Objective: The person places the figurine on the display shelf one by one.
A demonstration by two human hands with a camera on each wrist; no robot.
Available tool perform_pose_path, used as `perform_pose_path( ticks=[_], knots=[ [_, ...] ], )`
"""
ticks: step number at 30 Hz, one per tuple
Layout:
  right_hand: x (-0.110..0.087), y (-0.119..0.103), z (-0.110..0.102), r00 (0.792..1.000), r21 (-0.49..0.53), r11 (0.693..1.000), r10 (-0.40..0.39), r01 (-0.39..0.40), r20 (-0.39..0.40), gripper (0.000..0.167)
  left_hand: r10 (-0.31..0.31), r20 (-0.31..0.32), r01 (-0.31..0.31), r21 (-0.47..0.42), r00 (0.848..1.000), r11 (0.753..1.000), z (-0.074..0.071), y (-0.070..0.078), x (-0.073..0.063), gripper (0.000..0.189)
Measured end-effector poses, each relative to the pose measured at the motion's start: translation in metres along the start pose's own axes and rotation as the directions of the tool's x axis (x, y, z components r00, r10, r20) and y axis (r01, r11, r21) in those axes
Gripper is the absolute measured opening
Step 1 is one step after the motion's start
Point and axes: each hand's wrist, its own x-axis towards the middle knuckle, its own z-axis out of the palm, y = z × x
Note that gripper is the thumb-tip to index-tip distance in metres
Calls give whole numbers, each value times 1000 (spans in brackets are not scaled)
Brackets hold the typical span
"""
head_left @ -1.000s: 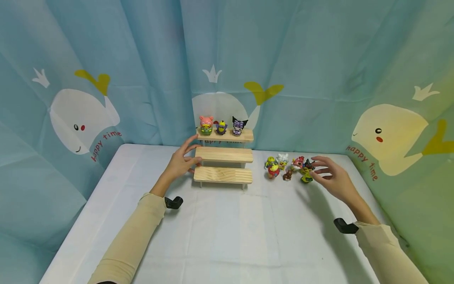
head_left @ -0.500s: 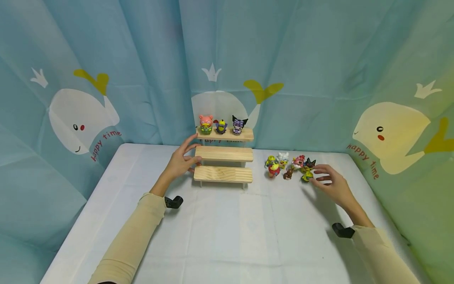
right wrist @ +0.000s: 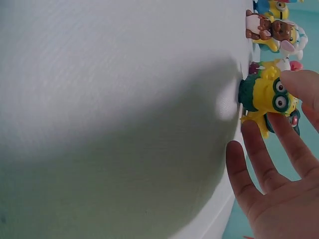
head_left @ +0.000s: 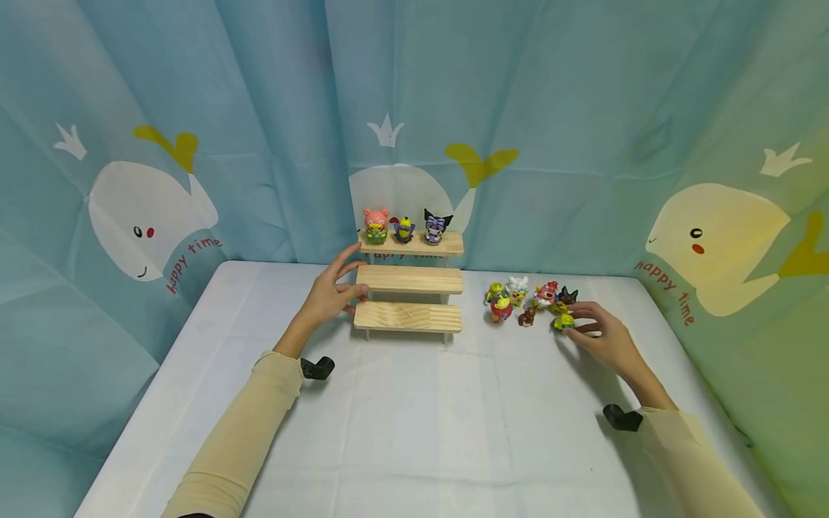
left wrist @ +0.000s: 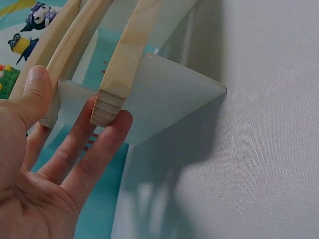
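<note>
A three-tier wooden display stand (head_left: 409,280) stands at mid-table. My left hand (head_left: 329,293) holds its left end; in the left wrist view the thumb (left wrist: 37,84) lies by the upper boards and fingertips touch the lowest board's end (left wrist: 108,107). To the right, my right hand (head_left: 602,334) is at a small yellow-and-green minion figurine (head_left: 563,322). In the right wrist view, thumb and index finger sit on opposite sides of the minion's head (right wrist: 274,94), the other fingers spread below. The figurine stands on the table; exact finger contact is partly hidden.
Pink-hooded (head_left: 376,226), purple-winged (head_left: 404,230) and black-eared (head_left: 437,226) figurines stand on the top tier. Several more crowd beside my right hand, among them a white-hooded one (head_left: 517,290), a red one (head_left: 501,309) and a small brown one (head_left: 527,316). A blue curtain (head_left: 550,86) borders the table.
My right hand has come down from above the black-eared figurine in the group onto the yellow-and-green minion figurine, thumb and finger closing on it. The left hand stays at the stand.
</note>
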Motion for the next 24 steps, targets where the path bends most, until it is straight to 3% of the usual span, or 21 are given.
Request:
perform_pose_path(
  ticks=[13, 24],
  knots=[
    [2, 0, 0, 1000, -48, 999, 6, -5, 20, 35, -10, -7, 10, 10, 1000, 1000, 0, 1, 1, 80],
    [1, 2, 3, 1000, -62, 998, 16, -15, 23, 37, -12, 0, 12, 2, 1000, 1000, 0, 2, -2, 81]
  ],
)
